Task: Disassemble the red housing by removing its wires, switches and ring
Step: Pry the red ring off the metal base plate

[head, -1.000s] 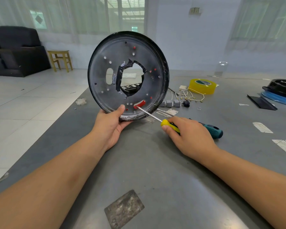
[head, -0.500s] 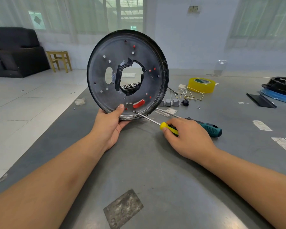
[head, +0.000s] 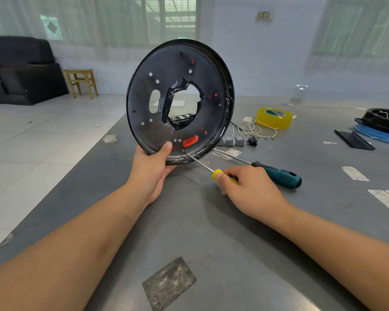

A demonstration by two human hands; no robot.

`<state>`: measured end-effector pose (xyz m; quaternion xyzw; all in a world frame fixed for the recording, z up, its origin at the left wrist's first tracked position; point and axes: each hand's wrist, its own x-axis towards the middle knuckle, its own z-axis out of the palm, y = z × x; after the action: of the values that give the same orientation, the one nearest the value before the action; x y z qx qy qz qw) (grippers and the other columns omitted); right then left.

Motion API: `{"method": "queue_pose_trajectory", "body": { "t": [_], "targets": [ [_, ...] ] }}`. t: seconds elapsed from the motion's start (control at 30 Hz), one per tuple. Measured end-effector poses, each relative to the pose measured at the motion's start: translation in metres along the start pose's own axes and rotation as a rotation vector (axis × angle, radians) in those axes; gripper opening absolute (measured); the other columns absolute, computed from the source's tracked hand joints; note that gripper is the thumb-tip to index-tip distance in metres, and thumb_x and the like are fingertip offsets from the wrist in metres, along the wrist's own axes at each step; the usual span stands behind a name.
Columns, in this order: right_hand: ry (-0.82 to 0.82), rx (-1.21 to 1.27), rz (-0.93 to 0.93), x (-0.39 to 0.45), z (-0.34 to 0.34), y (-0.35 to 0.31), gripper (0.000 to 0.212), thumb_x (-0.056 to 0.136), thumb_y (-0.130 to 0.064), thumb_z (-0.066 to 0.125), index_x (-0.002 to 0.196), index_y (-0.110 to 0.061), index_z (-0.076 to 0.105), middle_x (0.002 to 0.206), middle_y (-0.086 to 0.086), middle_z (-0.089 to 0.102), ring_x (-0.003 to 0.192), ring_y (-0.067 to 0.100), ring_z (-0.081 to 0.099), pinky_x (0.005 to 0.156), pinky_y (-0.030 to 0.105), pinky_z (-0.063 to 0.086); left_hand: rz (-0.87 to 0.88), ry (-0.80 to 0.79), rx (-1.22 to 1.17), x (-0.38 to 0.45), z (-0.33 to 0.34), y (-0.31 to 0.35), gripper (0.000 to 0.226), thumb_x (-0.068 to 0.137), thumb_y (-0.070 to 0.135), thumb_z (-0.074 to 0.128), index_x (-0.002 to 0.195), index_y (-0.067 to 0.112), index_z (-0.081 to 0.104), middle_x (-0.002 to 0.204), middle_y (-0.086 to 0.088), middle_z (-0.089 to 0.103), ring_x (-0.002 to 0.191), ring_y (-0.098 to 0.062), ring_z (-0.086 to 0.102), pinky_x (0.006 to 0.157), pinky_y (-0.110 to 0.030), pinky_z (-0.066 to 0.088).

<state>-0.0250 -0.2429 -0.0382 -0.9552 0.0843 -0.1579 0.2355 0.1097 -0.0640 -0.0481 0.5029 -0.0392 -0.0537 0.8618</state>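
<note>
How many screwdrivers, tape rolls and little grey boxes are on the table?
Screwdrivers: 2, the yellow-handled screwdriver gripped by the right hand and the green-handled screwdriver lying on the table
Tape rolls: 1, the yellow tape roll
Little grey boxes: 3
Total: 6

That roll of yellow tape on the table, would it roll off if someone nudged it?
Probably not: the tape lies flat on its side, so a nudge would likely slide it. It looks light. Stood on edge, it would likely roll.

Dark sofa [head: 20,68] and wooden stool [head: 81,81] stand before curtained windows [head: 121,21].
</note>
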Motion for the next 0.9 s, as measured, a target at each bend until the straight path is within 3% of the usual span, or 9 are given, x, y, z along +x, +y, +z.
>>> {"method": "queue_pose_trajectory", "body": {
  "t": [0.07,0.2,0.37,0.53,0.63,0.7,0.77,0.83,0.9],
  "targets": [
    [-0.077,0.189,0.111,0.002,-0.002,-0.005,0.043,0.101,-0.048,0.051,0.079,-0.018,0.072,0.064,-0.009,0.071,0.052,0.006,0.059,0.057,0.03,0.048,0.031,0.002,0.02,-0.001,0.0,-0.002,0.036,0.102,0.001,0.063,0.138,0.005,0.056,0.122,-0.01,0.076,0.102,-0.021,0.078,0.075,-0.038,0.066],
    [-0.238,0.631,0.334,0.004,-0.01,-0.013,0.033,0.1,-0.041,0.06,0.094,-0.012,0.076,0.072,0.002,0.075,0.051,0.015,0.056,0.048,0.029,0.046,0.085,-0.031,0.071,-0.004,0.001,-0.003,0.042,0.103,0.0,0.062,0.143,0.006,0.051,0.132,-0.012,0.071,0.114,-0.027,0.074,0.087,-0.049,0.064],
    [-0.304,0.766,0.416,0.006,-0.018,-0.008,0.032,0.099,-0.037,0.063,0.099,-0.008,0.077,0.073,0.001,0.072,0.053,0.012,0.055,0.047,0.026,0.045,0.107,-0.036,0.129,-0.004,0.001,-0.004,0.044,0.103,0.001,0.063,0.145,0.01,0.051,0.133,-0.01,0.071,0.116,-0.027,0.073,0.084,-0.046,0.065],
    [-0.146,0.333,0.203,0.0,-0.004,-0.014,0.039,0.102,-0.045,0.054,0.084,-0.017,0.075,0.062,-0.009,0.071,0.044,0.005,0.056,0.047,0.021,0.046,0.144,0.004,0.172,-0.005,0.003,-0.005,0.041,0.103,0.003,0.063,0.141,0.011,0.052,0.129,-0.007,0.073,0.113,-0.025,0.074,0.082,-0.046,0.066],
    [-0.06,0.042,0.046,-0.004,-0.003,-0.011,0.052,0.104,-0.05,0.044,0.077,-0.015,0.07,0.066,-0.004,0.071,0.06,0.013,0.066,0.063,0.031,0.054,0.159,0.02,0.197,-0.005,0.004,-0.005,0.041,0.103,0.006,0.065,0.141,0.011,0.053,0.131,-0.007,0.072,0.114,-0.026,0.074,0.086,-0.051,0.065],
    [-0.016,-0.142,-0.026,-0.007,-0.003,-0.011,0.053,0.106,-0.054,0.037,0.082,-0.016,0.066,0.077,0.003,0.071,0.075,0.028,0.066,0.071,0.04,0.055,0.173,0.028,0.217,-0.005,0.004,-0.005,0.039,0.102,0.007,0.066,0.139,0.011,0.054,0.128,-0.006,0.073,0.112,-0.024,0.075,0.084,-0.049,0.065],
    [0.032,-0.34,-0.086,-0.01,-0.002,-0.012,0.05,0.106,-0.055,0.031,0.091,-0.021,0.064,0.088,0.003,0.069,0.084,0.031,0.066,0.071,0.041,0.054,0.193,0.033,0.237,-0.005,0.003,-0.006,0.037,0.101,0.009,0.068,0.135,0.014,0.057,0.124,-0.003,0.075,0.111,-0.024,0.075,0.084,-0.047,0.065],
    [0.109,-0.518,-0.166,-0.012,-0.002,-0.012,0.046,0.107,-0.053,0.03,0.101,-0.023,0.063,0.096,-0.001,0.068,0.088,0.028,0.067,0.064,0.037,0.048,0.215,0.047,0.271,-0.007,0.004,-0.006,0.033,0.097,0.014,0.072,0.125,0.027,0.061,0.119,0.004,0.076,0.112,-0.024,0.074,0.091,-0.051,0.063],
    [0.223,-0.648,-0.307,-0.013,-0.004,-0.01,0.039,0.107,-0.05,0.04,0.102,-0.02,0.064,0.092,0.0,0.067,0.082,0.027,0.068,0.057,0.033,0.039,0.219,0.061,0.31,-0.011,0.005,-0.003,0.033,0.088,0.023,0.075,0.112,0.042,0.06,0.116,0.011,0.075,0.114,-0.024,0.072,0.098,-0.054,0.058]
  ]
}}
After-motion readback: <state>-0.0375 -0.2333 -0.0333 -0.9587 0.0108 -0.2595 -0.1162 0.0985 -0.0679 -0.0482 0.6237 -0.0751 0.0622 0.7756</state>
